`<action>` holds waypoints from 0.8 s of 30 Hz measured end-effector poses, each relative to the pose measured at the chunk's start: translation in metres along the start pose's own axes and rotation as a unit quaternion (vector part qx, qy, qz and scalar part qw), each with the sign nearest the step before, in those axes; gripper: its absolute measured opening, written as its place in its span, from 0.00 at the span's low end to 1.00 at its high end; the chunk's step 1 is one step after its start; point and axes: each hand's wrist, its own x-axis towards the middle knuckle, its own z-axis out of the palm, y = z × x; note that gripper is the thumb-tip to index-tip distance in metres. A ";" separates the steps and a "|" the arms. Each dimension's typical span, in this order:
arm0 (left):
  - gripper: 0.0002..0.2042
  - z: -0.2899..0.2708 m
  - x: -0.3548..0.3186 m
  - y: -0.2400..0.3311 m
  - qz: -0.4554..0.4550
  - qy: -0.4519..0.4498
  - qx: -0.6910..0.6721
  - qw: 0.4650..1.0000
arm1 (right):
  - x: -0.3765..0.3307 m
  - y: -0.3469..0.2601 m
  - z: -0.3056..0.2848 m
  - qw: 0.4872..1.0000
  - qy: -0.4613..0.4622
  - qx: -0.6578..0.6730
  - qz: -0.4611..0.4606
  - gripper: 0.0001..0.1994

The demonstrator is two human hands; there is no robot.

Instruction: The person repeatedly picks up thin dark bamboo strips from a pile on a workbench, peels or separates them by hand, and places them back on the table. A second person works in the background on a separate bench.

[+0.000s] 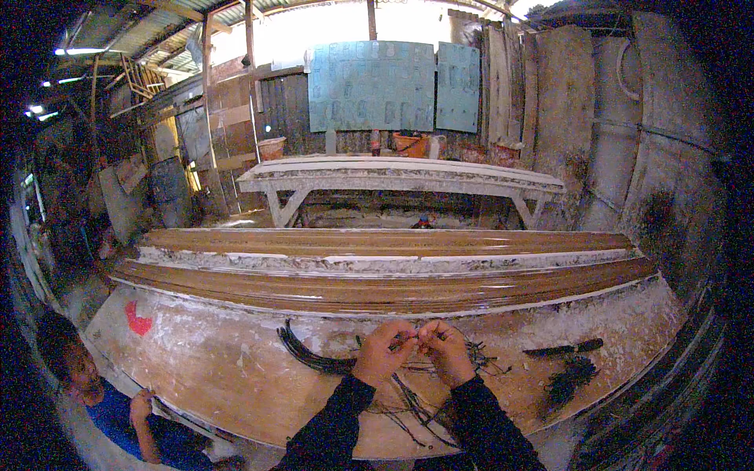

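My left hand (pixel 383 350) and my right hand (pixel 446 353) meet above the worktable (pixel 228 365), fingertips pinched close together. What they pinch is too small to make out. Beside my left hand lies a curved bundle of thin black strands (pixel 314 359), its right end passing behind that hand. More loose dark strands (pixel 418 408) are scattered under and between my forearms. Some thin tangled strands (pixel 488 357) show just past my right hand. Farther right rest a knife (pixel 561 348) with a dark blade and a bushy dark clump (pixel 569 382).
Two long brown moulded strips (pixel 393 292) with whitish edges run across the table's far side. A red scrap (pixel 138 319) lies at the left. A person in a blue shirt (pixel 118 420) sits at the lower left. Behind stands a whitish bench (pixel 400 174) below blue panels (pixel 371 86).
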 end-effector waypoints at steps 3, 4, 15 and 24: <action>0.08 0.000 0.000 -0.002 0.024 -0.005 0.022 0.999 | -0.001 -0.001 -0.001 0.999 0.003 0.044 0.020 0.05; 0.08 0.001 0.000 -0.003 0.025 -0.003 0.021 0.999 | -0.002 -0.001 -0.002 0.998 0.009 0.051 0.029 0.05; 0.12 0.003 0.003 -0.014 -0.109 0.017 -0.111 0.988 | -0.003 -0.001 0.009 0.901 0.114 -0.353 -0.227 0.05; 0.08 0.000 0.006 -0.007 0.002 0.040 0.047 0.998 | -0.004 -0.009 0.013 0.883 0.104 -0.382 -0.252 0.06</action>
